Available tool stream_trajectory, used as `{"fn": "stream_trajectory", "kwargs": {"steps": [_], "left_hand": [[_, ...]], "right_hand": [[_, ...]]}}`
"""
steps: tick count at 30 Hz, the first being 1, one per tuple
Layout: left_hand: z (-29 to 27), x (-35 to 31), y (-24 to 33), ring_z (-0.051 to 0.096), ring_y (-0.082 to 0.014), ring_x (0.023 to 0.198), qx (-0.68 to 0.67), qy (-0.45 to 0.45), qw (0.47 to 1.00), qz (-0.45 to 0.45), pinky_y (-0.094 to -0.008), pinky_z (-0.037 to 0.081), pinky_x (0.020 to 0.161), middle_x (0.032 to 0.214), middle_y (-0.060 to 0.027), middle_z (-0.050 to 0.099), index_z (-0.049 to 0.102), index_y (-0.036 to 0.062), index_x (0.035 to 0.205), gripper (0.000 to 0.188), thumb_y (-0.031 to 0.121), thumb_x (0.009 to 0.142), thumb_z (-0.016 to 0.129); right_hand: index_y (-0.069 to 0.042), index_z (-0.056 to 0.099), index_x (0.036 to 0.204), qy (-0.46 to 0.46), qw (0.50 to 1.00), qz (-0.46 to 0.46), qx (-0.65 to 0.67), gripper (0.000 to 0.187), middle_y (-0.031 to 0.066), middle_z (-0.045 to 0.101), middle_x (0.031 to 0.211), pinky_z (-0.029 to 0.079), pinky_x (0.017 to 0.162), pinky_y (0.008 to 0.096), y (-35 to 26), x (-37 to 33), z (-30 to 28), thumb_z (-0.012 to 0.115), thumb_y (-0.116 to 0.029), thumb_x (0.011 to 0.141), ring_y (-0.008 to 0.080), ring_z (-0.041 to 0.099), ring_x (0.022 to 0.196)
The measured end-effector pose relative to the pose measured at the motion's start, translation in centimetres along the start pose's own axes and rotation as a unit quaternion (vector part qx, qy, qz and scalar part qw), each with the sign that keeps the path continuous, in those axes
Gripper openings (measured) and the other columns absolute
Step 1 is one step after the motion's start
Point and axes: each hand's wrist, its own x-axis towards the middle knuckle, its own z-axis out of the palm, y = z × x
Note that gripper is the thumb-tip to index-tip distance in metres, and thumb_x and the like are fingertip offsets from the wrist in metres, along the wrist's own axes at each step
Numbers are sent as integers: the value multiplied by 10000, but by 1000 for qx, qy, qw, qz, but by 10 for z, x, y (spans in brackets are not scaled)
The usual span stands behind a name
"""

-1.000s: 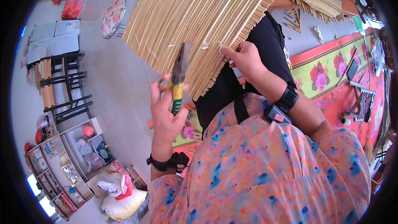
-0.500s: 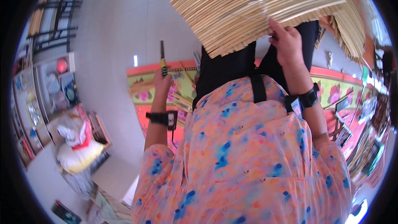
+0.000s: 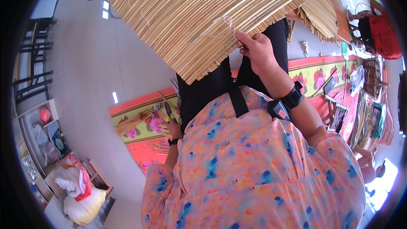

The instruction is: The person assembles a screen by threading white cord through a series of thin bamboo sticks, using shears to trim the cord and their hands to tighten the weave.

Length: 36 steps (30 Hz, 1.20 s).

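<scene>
A large mat of pale straw-like sticks (image 3: 203,4) laid side by side stretches across the upper middle, partly over my black-clad legs. My right hand (image 3: 259,53) grips its near edge, thumb on top and fingers tucked mostly underneath. A thin white string (image 3: 224,20) loops loosely on the mat by my thumb. Low on the left, my left hand (image 3: 174,129) is down at the flowered cloth (image 3: 127,109). Just past its fingers is a narrow dark-handled tool (image 3: 168,110). Those fingers are small and blurred, so whether they still hold the tool is unclear.
Loose sticks (image 3: 137,121) lie on the cloth beside my left hand. A wooden surface (image 3: 294,15) supports the mat's right side. Shelves (image 3: 46,110) and a pale stuffed bag (image 3: 87,205) stand at left. A wicker basket (image 3: 372,76) and someone in red (image 3: 385,36) are at right.
My left hand has dropped from holding the tool raised to the flowered cloth. My right hand keeps its grip on the mat's edge. The whole view has shifted, with more showing at right.
</scene>
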Motion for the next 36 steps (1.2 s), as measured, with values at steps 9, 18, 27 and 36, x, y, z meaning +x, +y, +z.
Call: {"fn": "stream_trajectory", "kwargs": {"steps": [9, 18, 27, 36], "left_hand": [[-132, 106, 25, 583, -354, 974, 9, 137, 987, 80, -435, 476, 853, 1048, -164, 629, 626, 28, 1093, 315, 173, 819, 683], [-344, 58, 368, 611, -290, 991, -211, 10, 854, 476, -344, 490, 829, 1053, -140, 602, 644, 4, 1133, 286, -27, 855, 585], [-319, 63, 401, 594, -288, 876, -64, 103, 809, 576, -373, 507, 732, 959, -113, 566, 663, 20, 1108, 328, -27, 790, 601], [-310, 50, 404, 580, -270, 916, 156, 185, 748, 618, -315, 542, 745, 951, -128, 535, 627, -93, 1100, 355, 44, 773, 612]], "right_hand": [[-29, 661, 897, -17, 999, 13, -29, 260, -5, 630, 821, 422, 632, 226, 1, 0, -2, 723, -278, 852, 70, 539, 713], [8, 686, 865, -5, 999, -2, -35, 271, 22, 649, 778, 469, 597, 224, 7, 6, -8, 748, -254, 833, 95, 590, 665], [36, 675, 816, 12, 998, 24, -52, 269, 49, 648, 732, 451, 533, 227, -4, 0, -7, 754, -221, 821, 97, 568, 599], [58, 680, 820, 24, 999, 8, -19, 272, 74, 662, 719, 479, 465, 236, -6, -4, 1, 733, -209, 834, 109, 604, 598]]}}
